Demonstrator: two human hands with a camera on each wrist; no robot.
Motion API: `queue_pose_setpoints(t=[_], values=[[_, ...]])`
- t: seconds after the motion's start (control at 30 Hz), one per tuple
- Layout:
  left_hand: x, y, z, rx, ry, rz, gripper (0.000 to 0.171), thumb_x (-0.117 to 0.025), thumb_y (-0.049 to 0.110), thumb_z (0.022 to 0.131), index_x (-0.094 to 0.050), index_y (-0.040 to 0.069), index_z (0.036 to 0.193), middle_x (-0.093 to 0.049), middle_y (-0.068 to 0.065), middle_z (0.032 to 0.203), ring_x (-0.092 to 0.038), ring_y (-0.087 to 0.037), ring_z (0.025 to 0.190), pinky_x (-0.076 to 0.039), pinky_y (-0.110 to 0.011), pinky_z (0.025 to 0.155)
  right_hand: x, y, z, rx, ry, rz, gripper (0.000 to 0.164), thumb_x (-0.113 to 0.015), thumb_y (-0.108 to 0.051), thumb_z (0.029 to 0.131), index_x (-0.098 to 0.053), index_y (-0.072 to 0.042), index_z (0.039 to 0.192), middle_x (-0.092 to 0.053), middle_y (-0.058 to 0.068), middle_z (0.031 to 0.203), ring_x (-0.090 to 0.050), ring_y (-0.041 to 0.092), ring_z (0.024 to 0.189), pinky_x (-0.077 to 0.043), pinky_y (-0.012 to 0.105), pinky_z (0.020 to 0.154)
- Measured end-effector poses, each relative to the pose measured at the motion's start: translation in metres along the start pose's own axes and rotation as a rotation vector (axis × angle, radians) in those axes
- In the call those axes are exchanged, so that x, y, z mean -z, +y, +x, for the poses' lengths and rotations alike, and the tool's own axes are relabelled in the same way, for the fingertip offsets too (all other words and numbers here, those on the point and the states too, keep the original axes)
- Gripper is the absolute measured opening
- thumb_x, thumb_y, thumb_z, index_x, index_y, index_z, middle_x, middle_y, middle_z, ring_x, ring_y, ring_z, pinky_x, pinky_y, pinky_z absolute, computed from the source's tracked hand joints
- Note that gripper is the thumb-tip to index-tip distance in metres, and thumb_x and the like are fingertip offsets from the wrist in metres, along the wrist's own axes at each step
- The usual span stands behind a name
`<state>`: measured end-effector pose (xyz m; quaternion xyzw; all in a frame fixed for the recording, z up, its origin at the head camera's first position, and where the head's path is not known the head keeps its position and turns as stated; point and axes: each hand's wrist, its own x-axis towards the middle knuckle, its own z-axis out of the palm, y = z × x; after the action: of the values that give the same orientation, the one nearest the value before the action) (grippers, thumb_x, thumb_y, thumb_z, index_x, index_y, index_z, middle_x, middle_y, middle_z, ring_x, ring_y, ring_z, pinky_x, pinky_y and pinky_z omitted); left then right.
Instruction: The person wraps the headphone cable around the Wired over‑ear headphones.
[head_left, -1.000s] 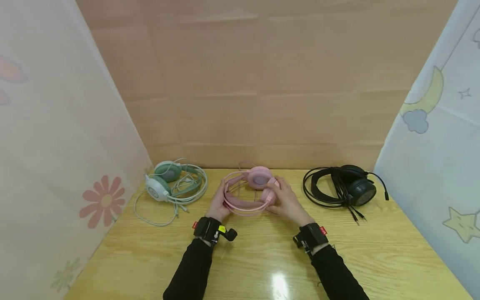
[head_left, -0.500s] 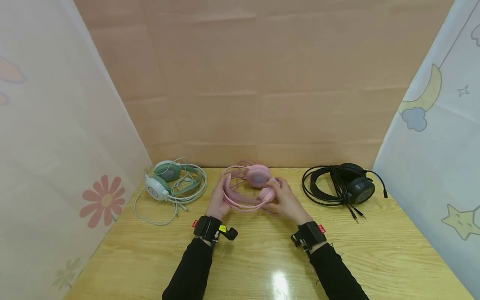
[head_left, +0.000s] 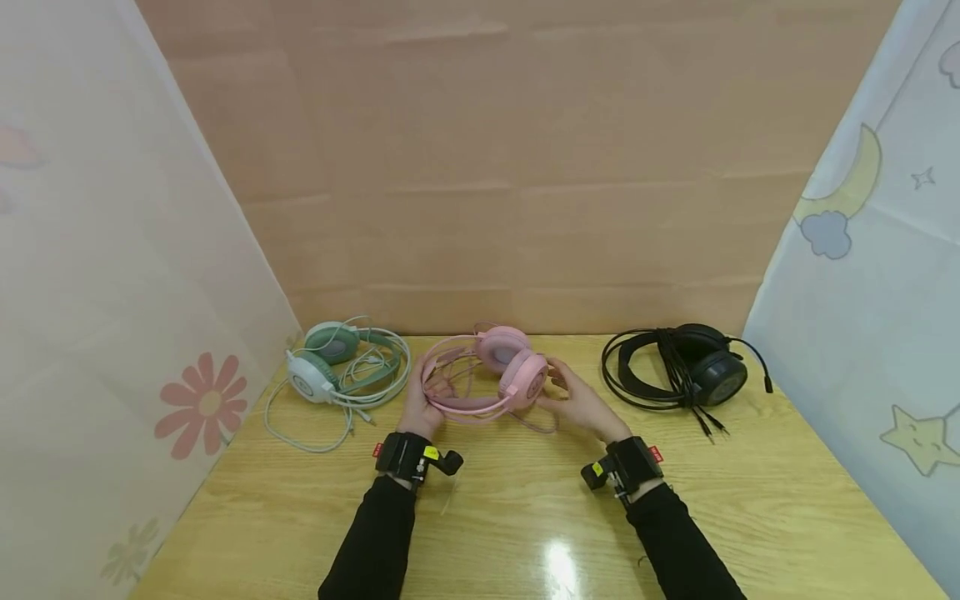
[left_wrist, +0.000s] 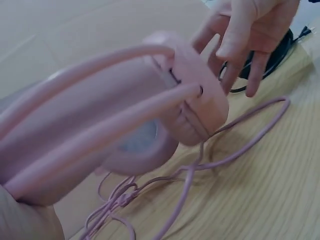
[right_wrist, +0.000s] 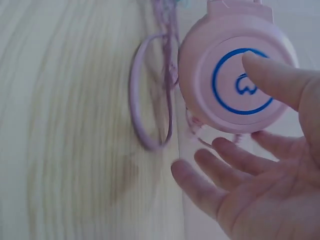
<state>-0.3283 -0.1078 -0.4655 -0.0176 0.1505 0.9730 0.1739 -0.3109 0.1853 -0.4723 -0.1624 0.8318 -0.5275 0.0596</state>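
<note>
Pink headphones [head_left: 527, 377] are held over the back middle of the wooden table, their cups toward the right. My left hand [head_left: 422, 407] grips the headband at its left end; in the left wrist view the thumb base [left_wrist: 25, 217] lies against the band. Beside the near ear cup [right_wrist: 240, 80] is my right hand [head_left: 585, 407], fingers spread and relaxed, holding nothing. In the right wrist view its thumb overlaps the cup's face, which bears a blue ring and logo. The pink cable [left_wrist: 255, 120] hangs in loops beneath the headphones onto the table.
Green and white headphones [head_left: 311, 377] with a pale coiled cable lie at the back left. Black headphones [head_left: 722, 379] with a bundled black cable lie at the back right. A brown paper wall [head_left: 480, 208] stands behind the table [head_left: 487, 517], with patterned cloth on both sides.
My right hand has let go of the near ear cup and spread its fingers. The pink headphones have shifted slightly left in my left hand, turning the near cup's outer face into view.
</note>
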Motion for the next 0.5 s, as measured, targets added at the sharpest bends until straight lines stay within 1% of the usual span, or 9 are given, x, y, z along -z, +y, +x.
queue_pose_setpoints(t=[0.1, 0.2, 0.27, 0.37, 0.47, 0.5], values=[[0.000, 0.004, -0.002, 0.008, -0.085, 0.010, 0.059, -0.032, 0.049, 0.105, -0.038, 0.017, 0.056, -0.019, 0.008, 0.045, -0.026, -0.005, 0.034, -0.029, -0.020, 0.038, 0.001, -0.001, 0.002, 0.006, -0.023, 0.135, 0.082, -0.069, -0.015, 0.092, -0.018, -0.019, 0.156, -0.031, 0.025, 0.153, -0.033, 0.048, 0.139, -0.038, 0.057, 0.108], [-0.001, 0.006, -0.004, 0.007, -0.138, 0.073, 0.059, -0.027, 0.049, 0.106, -0.030, 0.017, 0.055, -0.009, 0.008, 0.051, -0.020, -0.005, 0.036, -0.026, -0.020, 0.038, 0.001, -0.003, 0.002, 0.030, -0.013, 0.255, 0.077, -0.068, -0.010, 0.092, -0.022, -0.018, 0.154, -0.035, 0.024, 0.149, -0.040, 0.046, 0.133, -0.046, 0.047, 0.103], [-0.002, 0.006, -0.006, 0.013, -0.141, 0.137, 0.060, -0.026, 0.051, 0.105, -0.025, 0.018, 0.056, -0.007, 0.007, 0.052, -0.020, -0.004, 0.035, -0.024, -0.018, 0.038, 0.002, -0.005, 0.002, 0.065, 0.008, 0.300, 0.073, -0.069, -0.008, 0.091, -0.027, -0.015, 0.151, -0.037, 0.023, 0.147, -0.044, 0.043, 0.129, -0.050, 0.038, 0.097], [-0.006, 0.007, -0.008, 0.015, -0.116, 0.243, 0.059, -0.032, 0.048, 0.105, -0.024, 0.018, 0.055, -0.011, 0.007, 0.048, -0.024, -0.002, 0.032, -0.024, -0.016, 0.037, 0.002, -0.008, 0.001, 0.138, 0.044, 0.355, 0.067, -0.069, -0.002, 0.089, -0.033, -0.010, 0.146, -0.038, 0.017, 0.145, -0.050, 0.036, 0.126, -0.053, 0.029, 0.092], [-0.009, 0.008, -0.008, 0.007, -0.096, 0.310, 0.059, -0.039, 0.044, 0.104, -0.025, 0.019, 0.054, -0.017, 0.007, 0.043, -0.028, -0.002, 0.030, -0.024, -0.016, 0.036, 0.004, -0.011, -0.001, 0.210, 0.057, 0.407, 0.061, -0.068, 0.003, 0.088, -0.038, -0.006, 0.142, -0.041, 0.011, 0.141, -0.056, 0.025, 0.122, -0.054, 0.026, 0.090], [-0.010, 0.008, -0.008, 0.002, -0.101, 0.318, 0.058, -0.041, 0.043, 0.104, -0.025, 0.019, 0.054, -0.019, 0.008, 0.042, -0.028, -0.002, 0.030, -0.024, -0.016, 0.036, 0.005, -0.012, -0.001, 0.234, 0.058, 0.431, 0.060, -0.067, 0.005, 0.088, -0.039, -0.005, 0.141, -0.042, 0.009, 0.140, -0.057, 0.022, 0.121, -0.054, 0.027, 0.091]])
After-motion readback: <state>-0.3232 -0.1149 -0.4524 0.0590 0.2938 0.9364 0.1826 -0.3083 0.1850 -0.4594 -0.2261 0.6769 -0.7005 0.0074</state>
